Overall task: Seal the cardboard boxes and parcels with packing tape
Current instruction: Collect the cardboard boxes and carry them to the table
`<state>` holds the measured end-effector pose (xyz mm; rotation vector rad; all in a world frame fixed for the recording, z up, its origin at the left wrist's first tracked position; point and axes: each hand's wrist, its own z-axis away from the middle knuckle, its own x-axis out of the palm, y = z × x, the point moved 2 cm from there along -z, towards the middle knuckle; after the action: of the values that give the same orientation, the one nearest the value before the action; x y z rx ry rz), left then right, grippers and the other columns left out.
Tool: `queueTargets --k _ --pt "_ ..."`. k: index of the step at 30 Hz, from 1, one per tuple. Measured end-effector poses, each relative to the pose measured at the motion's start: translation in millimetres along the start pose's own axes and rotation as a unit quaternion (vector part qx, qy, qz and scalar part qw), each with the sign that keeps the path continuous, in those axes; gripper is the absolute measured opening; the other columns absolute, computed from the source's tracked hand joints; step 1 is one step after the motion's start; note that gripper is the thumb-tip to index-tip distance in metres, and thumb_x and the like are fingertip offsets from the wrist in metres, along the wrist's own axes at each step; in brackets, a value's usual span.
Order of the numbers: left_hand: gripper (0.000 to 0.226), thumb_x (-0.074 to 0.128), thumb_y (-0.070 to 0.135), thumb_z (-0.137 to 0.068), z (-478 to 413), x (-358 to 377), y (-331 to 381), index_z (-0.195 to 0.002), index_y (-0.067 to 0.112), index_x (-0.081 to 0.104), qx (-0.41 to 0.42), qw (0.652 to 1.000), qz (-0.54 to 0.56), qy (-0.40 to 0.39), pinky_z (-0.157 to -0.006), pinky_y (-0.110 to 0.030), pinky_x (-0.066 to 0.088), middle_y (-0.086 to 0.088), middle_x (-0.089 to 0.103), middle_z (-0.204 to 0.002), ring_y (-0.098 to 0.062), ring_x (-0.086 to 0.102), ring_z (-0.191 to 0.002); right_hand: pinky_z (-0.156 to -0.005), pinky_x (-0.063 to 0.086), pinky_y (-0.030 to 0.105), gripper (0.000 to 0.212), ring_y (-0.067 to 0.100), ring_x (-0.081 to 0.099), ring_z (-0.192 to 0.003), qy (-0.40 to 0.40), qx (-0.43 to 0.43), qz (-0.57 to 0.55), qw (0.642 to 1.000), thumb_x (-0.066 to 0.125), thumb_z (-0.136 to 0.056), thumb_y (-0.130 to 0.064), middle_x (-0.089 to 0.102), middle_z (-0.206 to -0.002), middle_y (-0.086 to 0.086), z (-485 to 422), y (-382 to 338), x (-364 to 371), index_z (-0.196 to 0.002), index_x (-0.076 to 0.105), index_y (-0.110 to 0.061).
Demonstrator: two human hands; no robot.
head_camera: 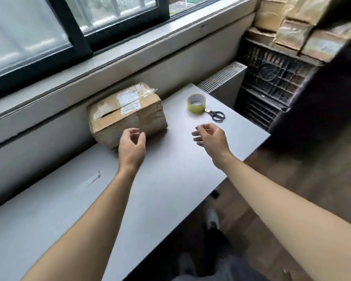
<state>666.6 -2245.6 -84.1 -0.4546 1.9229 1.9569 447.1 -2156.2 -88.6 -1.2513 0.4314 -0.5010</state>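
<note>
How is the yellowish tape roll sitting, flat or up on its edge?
Flat. The yellowish clear packing tape roll lies on the grey table with its round hole facing up.

I see my forearms [85,220] bare right out to the frame's edge. My left hand [132,147] and right hand [211,138] are bare too. Below the surface [160,189] show a pale, blurred shoe [212,218] and grey trouser cloth [221,269].

A grey table [170,179] is being occupied by three things: a worn cardboard box [128,116] is being carried along its window-side edge, and a roll of packing tape [196,103] and black-handled scissors [216,115] are being borne just beside each other near the far right corner.
</note>
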Motion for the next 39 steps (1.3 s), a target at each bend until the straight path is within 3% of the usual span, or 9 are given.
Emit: queueTargets --k 5,12,15,19,23,31,33,36,39 --pt "0.014 0.057 0.019 -0.097 81 79 22 -0.110 0.018 0.064 0.091 0.973 -0.018 -0.209 -0.080 -0.018 0.046 0.013 0.065 -0.098 -0.005 0.062 -0.091 -0.063 0.052 0.027 0.012 0.016 0.061 -0.062 0.080 0.021 -0.010 0.997 0.055 -0.101 -0.012 0.068 -0.074 0.006 78 34 -89 -0.093 0.061 -0.005" --pt "0.016 0.058 0.017 -0.097 199 173 31 -0.110 0.014 0.067 0.141 0.918 -0.041 -0.368 -0.085 -0.019 0.047 0.008 0.067 -0.099 -0.006 0.063 -0.091 -0.056 0.052 0.022 0.018 0.011 0.061 -0.056 0.249 0.064 -0.046 0.965 0.055 -0.099 -0.010 0.068 -0.072 0.006 180 103 -217 -0.082 0.060 -0.010" --pt "0.016 0.060 0.020 -0.097 257 211 33 -0.110 0.013 0.067 0.171 0.890 -0.061 -0.419 -0.084 -0.018 0.046 0.002 0.069 -0.101 -0.010 0.063 -0.095 -0.056 0.052 0.025 0.017 0.012 0.060 -0.055 0.306 0.075 -0.062 0.947 0.056 -0.098 -0.009 0.068 -0.070 0.005 229 134 -272 -0.081 0.059 -0.012" --pt "0.017 0.060 0.022 -0.097 346 255 33 -0.110 0.013 0.067 0.188 0.858 -0.086 -0.470 -0.083 -0.031 0.052 0.003 0.068 -0.097 -0.014 0.065 -0.094 -0.051 0.050 0.022 0.021 0.013 0.057 -0.052 0.378 0.087 -0.088 0.917 0.051 -0.099 -0.004 0.064 -0.072 0.008 301 172 -343 -0.082 0.052 -0.015" --pt "0.017 0.059 0.024 -0.098 452 287 26 -0.112 0.016 0.066 0.190 0.825 -0.114 -0.519 -0.070 -0.013 0.047 0.007 0.066 -0.096 -0.007 0.063 -0.090 -0.051 0.048 0.022 0.021 0.011 0.056 -0.050 0.424 0.100 -0.111 0.893 0.049 -0.099 -0.003 0.061 -0.072 0.009 382 216 -406 -0.082 0.050 -0.014" --pt "0.015 0.061 0.025 -0.097 636 346 -2 -0.109 0.018 0.065 0.184 0.745 -0.158 -0.621 -0.072 -0.014 0.046 0.011 0.067 -0.093 0.002 0.062 -0.085 -0.048 0.042 0.019 0.025 0.004 0.053 -0.048 0.520 0.184 -0.155 0.820 0.053 -0.099 -0.002 0.060 -0.069 0.006 514 317 -497 -0.079 0.051 -0.017" --pt "0.015 0.061 0.026 -0.097 671 366 -12 -0.109 0.017 0.065 0.188 0.720 -0.178 -0.644 -0.072 -0.013 0.047 0.010 0.067 -0.092 0.000 0.063 -0.085 -0.053 0.045 0.024 0.022 0.008 0.056 -0.055 0.541 0.204 -0.168 0.798 0.057 -0.097 -0.009 0.061 -0.072 0.005 530 340 -515 -0.078 0.052 -0.019" --pt "0.018 0.061 0.027 -0.097 710 404 -30 -0.111 0.017 0.065 0.192 0.679 -0.208 -0.677 -0.072 -0.010 0.046 0.006 0.068 -0.096 -0.004 0.063 -0.085 -0.072 0.053 0.040 0.019 0.026 0.067 -0.079 0.562 0.237 -0.146 0.779 0.061 -0.077 -0.044 0.071 -0.087 0.009 538 381 -541 -0.080 0.058 -0.026" --pt "0.022 0.060 0.026 -0.097 742 451 -52 -0.115 0.015 0.064 0.192 0.641 -0.236 -0.704 -0.075 -0.016 0.045 0.003 0.068 -0.099 -0.011 0.064 -0.090 -0.079 0.052 0.036 0.007 0.029 0.067 -0.091 0.574 0.260 -0.131 0.765 0.065 -0.087 -0.027 0.071 -0.096 0.011 534 418 -572 -0.088 0.061 -0.022"
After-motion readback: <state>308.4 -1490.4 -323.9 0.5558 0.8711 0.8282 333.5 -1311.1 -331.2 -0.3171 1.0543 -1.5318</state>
